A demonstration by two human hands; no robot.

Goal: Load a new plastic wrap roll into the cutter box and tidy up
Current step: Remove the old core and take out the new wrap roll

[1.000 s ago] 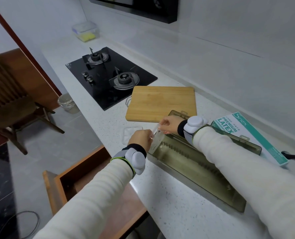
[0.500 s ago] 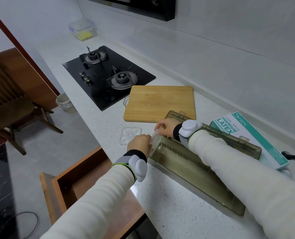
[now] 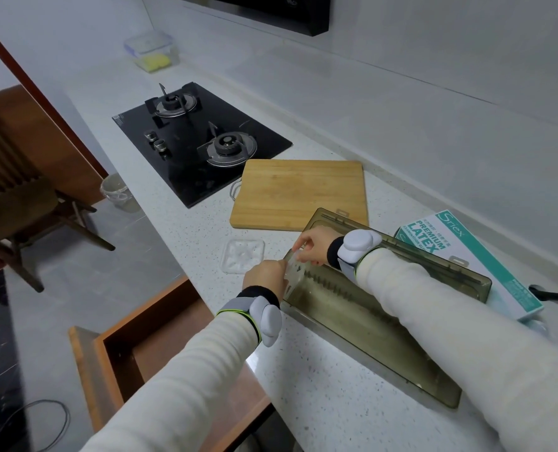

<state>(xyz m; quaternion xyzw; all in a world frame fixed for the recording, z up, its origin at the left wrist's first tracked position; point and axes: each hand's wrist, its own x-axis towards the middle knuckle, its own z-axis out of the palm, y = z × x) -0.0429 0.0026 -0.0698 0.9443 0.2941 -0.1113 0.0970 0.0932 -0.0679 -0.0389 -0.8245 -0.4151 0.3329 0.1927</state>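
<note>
Cutter box: smoky translucent trough with its lid open; lies diagonally on the speckled countertop, running from frame centre toward the lower right.
Clear end piece: stands at the upper-left end of the trough, between the two hands (outline partly hidden by fingers).
Left hand: fingers curled, grasping the clear end piece from the lower-left side.
Right hand: thumb and forefinger pinching the top of the same piece; forearm crosses above the open trough.
Clear square tray: lies flat on the countertop, just left of the hands and apart from the trough.
Cutting board: wooden, set above the trough in the frame, near its upper-left end.
Glove carton: teal and white, right of centre, behind the open lid.
Gas hob: black glass with two burners, upper centre-left.
Drawer: pulled open, lower left, below the counter edge.
Lidded container: upper left, with yellow contents inside.
</note>
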